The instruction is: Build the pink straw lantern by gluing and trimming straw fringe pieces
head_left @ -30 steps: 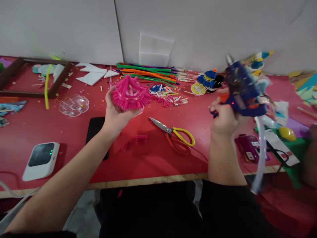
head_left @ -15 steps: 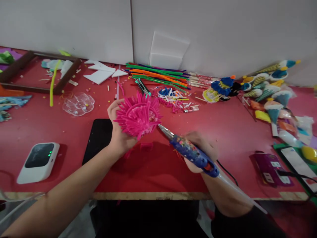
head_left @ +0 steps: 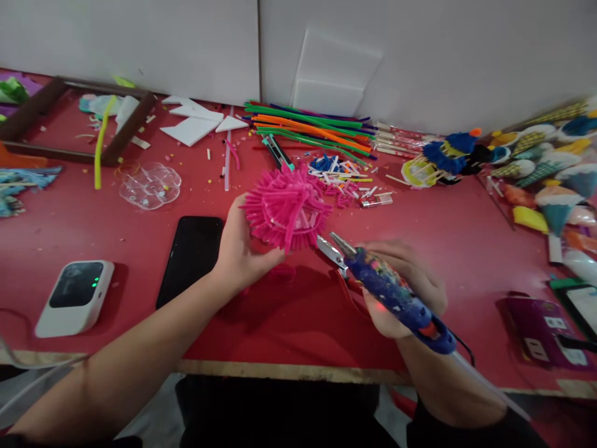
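My left hand point(head_left: 240, 249) is closed around a pink spiky ornament point(head_left: 285, 208) made of short straw pieces, held just above the red table point(head_left: 93, 230). My right hand point(head_left: 401, 286) grips a blue glue gun point(head_left: 396, 295), its metal nozzle pointing up-left and ending a short way from the ornament's lower right edge. Beneath the nozzle lie scissors point(head_left: 332, 252), mostly hidden by the gun and my hand.
A black phone point(head_left: 190, 258) and a white device point(head_left: 74, 297) lie at the left. Long coloured straws point(head_left: 308, 127), cut straw bits point(head_left: 340, 177), white foam pieces point(head_left: 193, 124), a clear plastic tray point(head_left: 150, 185) and a wooden frame point(head_left: 69, 118) sit behind. Finished ornaments point(head_left: 536, 162) crowd the right side.
My right hand brought the glue gun down from the upper right to the ornament. My left hand lowered and tilted the ornament toward the nozzle. The view shifted to the left.
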A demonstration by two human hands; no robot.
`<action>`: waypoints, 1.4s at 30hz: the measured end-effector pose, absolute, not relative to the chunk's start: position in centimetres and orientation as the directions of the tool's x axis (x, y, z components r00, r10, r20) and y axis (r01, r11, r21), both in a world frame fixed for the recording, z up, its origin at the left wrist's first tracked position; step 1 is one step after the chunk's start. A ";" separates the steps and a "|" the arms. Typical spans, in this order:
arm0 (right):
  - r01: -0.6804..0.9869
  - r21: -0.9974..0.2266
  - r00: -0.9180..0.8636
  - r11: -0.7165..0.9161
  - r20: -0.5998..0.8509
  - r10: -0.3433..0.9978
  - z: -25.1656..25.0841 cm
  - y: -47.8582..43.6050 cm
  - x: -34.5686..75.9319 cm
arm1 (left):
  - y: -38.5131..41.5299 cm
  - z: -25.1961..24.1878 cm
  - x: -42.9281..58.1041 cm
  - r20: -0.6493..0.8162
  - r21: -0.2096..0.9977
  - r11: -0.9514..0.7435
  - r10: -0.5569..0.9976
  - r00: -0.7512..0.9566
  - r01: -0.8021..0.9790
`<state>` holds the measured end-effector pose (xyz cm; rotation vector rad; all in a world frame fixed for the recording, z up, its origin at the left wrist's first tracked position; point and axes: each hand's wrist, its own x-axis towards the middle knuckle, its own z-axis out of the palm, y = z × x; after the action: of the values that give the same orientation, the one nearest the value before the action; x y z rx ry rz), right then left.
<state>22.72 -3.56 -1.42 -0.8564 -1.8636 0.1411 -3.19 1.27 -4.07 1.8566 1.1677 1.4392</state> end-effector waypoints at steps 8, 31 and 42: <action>0.559 -0.412 -0.132 0.720 0.813 0.567 -0.9 -3.0 21.6 | 1.0 -3.1 -3.5 0.507 0.736 -0.562 0.827 0.241 0.378; 0.649 -0.398 -0.140 0.649 0.776 0.615 0.2 -2.7 22.3 | 1.1 -2.3 -3.1 0.502 0.740 -0.596 0.797 0.336 0.310; 0.682 -0.379 -0.091 0.625 0.804 0.587 -0.3 -2.7 22.3 | 1.1 -2.0 -3.1 0.450 0.767 -0.553 0.826 0.341 0.327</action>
<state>22.27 -2.69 -0.29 -1.0323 -1.7686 -0.1093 -3.12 1.15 -2.04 2.0482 1.0034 1.1595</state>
